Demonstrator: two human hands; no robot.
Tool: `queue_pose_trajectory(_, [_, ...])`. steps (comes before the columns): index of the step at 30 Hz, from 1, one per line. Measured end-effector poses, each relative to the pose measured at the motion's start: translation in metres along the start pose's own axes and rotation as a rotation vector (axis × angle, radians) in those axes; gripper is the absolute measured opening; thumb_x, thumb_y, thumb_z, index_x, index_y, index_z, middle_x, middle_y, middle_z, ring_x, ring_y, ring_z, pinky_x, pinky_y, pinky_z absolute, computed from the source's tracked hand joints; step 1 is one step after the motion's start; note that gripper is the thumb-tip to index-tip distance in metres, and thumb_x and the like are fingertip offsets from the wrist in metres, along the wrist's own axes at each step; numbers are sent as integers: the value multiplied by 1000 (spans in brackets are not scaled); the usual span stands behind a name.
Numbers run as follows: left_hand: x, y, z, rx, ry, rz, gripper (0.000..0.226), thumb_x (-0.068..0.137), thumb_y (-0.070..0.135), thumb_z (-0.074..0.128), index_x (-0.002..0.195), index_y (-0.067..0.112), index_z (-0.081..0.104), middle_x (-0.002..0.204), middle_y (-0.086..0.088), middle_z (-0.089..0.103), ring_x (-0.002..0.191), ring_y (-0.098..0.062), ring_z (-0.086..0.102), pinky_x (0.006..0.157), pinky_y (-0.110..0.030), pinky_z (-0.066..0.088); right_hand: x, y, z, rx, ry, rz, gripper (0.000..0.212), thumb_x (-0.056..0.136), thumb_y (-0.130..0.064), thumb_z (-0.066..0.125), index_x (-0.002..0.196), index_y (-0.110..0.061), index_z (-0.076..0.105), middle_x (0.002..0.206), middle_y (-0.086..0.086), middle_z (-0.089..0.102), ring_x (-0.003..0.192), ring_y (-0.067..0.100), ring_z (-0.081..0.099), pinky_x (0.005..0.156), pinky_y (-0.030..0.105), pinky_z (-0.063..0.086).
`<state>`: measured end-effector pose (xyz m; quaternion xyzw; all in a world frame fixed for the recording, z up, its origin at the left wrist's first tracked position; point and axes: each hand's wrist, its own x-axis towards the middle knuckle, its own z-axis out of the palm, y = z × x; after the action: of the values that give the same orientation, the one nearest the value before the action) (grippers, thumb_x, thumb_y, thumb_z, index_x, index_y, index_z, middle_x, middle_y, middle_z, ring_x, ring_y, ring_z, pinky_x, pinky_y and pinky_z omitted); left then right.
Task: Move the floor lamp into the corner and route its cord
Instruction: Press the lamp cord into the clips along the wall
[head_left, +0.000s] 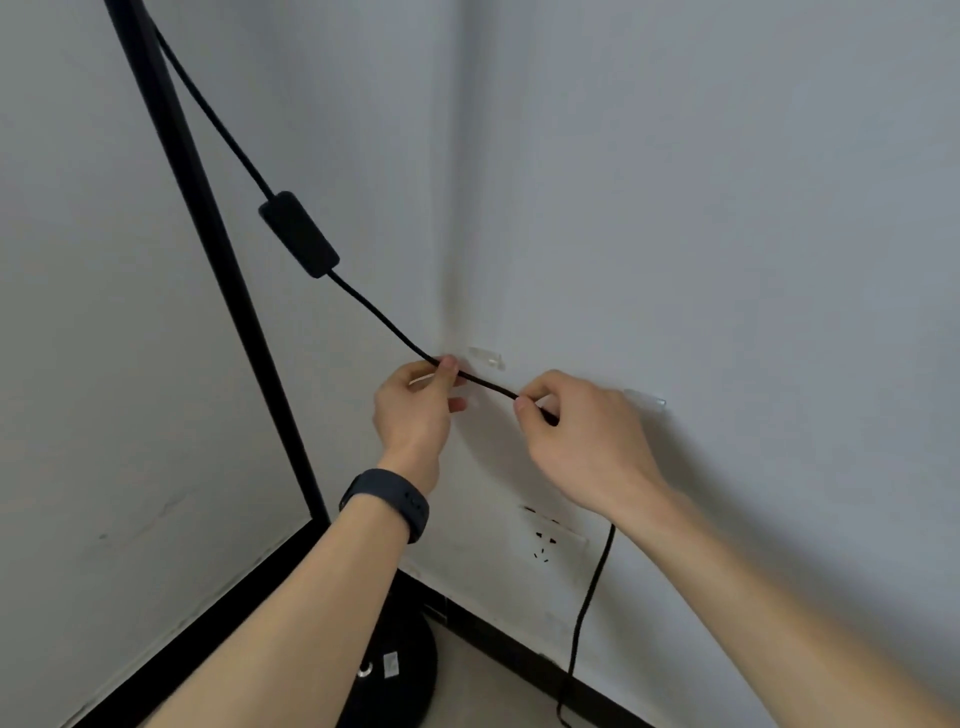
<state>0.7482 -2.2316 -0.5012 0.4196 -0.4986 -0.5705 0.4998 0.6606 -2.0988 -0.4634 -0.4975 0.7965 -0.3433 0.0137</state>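
The black floor lamp pole (208, 244) rises at a slant from its round base (405, 670) in the room corner. Its black cord (374, 312) drops from the pole through an inline switch box (298, 234) toward the right wall. My left hand (415, 410) pinches the cord close to the corner, by a clear wall clip (487, 357). My right hand (582, 431) pinches the cord a short span to the right, near a second clear clip (645, 399). Below my right hand the cord hangs to the floor (587, 608).
A white wall socket (550, 540) sits low on the right wall under my hands. Black skirting (509, 639) runs along both walls. A dark band is on my left wrist (387, 501). Beige floor shows at the bottom.
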Motion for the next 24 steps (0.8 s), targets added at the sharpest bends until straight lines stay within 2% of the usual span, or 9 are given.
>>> queue_pose_trajectory(4, [5, 5, 1, -63, 47, -49, 17, 89, 34, 72, 98, 21, 67, 86, 6, 78, 67, -13, 71, 62, -27, 48, 8, -15, -11, -91, 64, -46, 13, 97, -29, 50, 102, -25, 62, 86, -6, 74, 88, 26, 65, 79, 40, 54])
queue_pose_trajectory(9, [11, 12, 2, -124, 92, -80, 18, 86, 37, 76, 95, 22, 70, 81, 10, 75, 67, -12, 69, 63, -27, 49, 23, -21, -26, -179, 95, -67, 11, 97, -30, 52, 98, -25, 61, 92, -5, 74, 92, 28, 64, 78, 43, 55])
queue_pose_trajectory(13, [16, 18, 6, -128, 100, -71, 16, 86, 35, 76, 92, 22, 69, 91, 4, 77, 64, -10, 68, 61, -26, 47, 24, -10, -31, -270, 98, -111, 9, 98, -26, 50, 94, -27, 57, 82, -5, 71, 84, 30, 63, 71, 44, 56])
queue_pose_trajectory(16, [16, 17, 7, -145, 126, -64, 14, 87, 34, 75, 92, 23, 69, 93, 3, 77, 61, -10, 66, 63, -26, 48, 15, 0, -32, -357, 85, -117, 11, 101, -28, 43, 101, -28, 54, 82, -2, 71, 82, 32, 63, 69, 44, 56])
queue_pose_trajectory(20, [22, 18, 0, -222, 217, -38, 13, 89, 31, 74, 95, 21, 68, 95, 2, 76, 60, -9, 62, 59, -19, 45, -3, 15, -23, -360, 49, -103, 14, 103, -28, 39, 109, -28, 51, 92, -3, 72, 86, 32, 63, 71, 44, 55])
queue_pose_trajectory(24, [22, 18, -3, -215, 218, -44, 16, 89, 36, 73, 97, 24, 66, 94, 3, 77, 61, -10, 62, 68, -27, 52, -6, 27, -2, -268, 20, -87, 11, 102, -23, 40, 107, -22, 49, 92, 1, 73, 85, 35, 64, 69, 48, 55])
